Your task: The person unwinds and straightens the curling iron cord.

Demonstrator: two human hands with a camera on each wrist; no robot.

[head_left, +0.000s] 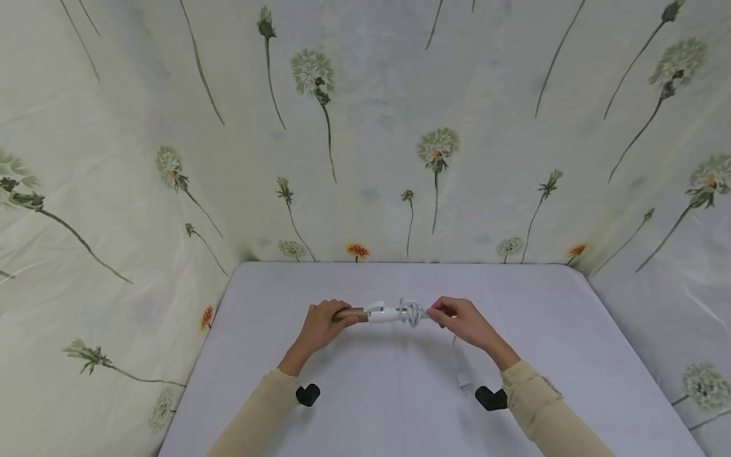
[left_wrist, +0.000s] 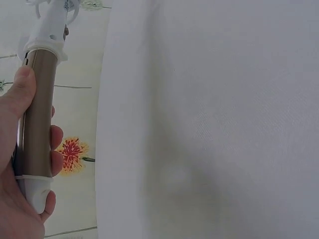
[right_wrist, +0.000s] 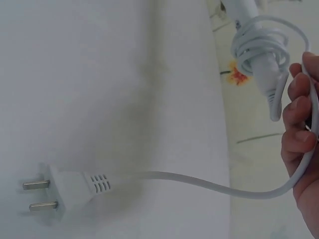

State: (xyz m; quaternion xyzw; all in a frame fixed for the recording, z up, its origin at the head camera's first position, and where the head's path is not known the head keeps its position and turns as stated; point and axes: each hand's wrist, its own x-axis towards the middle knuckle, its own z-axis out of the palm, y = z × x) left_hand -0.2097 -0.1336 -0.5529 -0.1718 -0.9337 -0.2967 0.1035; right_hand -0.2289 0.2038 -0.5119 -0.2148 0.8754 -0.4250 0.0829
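A curling iron (head_left: pixel 371 313) with a gold barrel (left_wrist: pixel 39 109) and a white handle hangs above the white table (head_left: pixel 400 387). My left hand (head_left: pixel 321 325) grips the gold barrel near its white tip (left_wrist: pixel 36 191). White cord (right_wrist: pixel 261 50) is wound round the handle end. My right hand (head_left: pixel 461 319) holds the loose cord (right_wrist: pixel 209 181) beside those coils. The cord hangs down to a two-pin plug (right_wrist: pixel 60 191), seen in the head view as the plug (head_left: pixel 464 379) near my right wrist.
Floral sheeting (head_left: pixel 365 127) with dandelion prints walls in the table on the back and both sides. Black wrist camera mounts (head_left: pixel 308 394) show at both sleeves. The table's back edge (head_left: pixel 400 263) lies close behind the hands.
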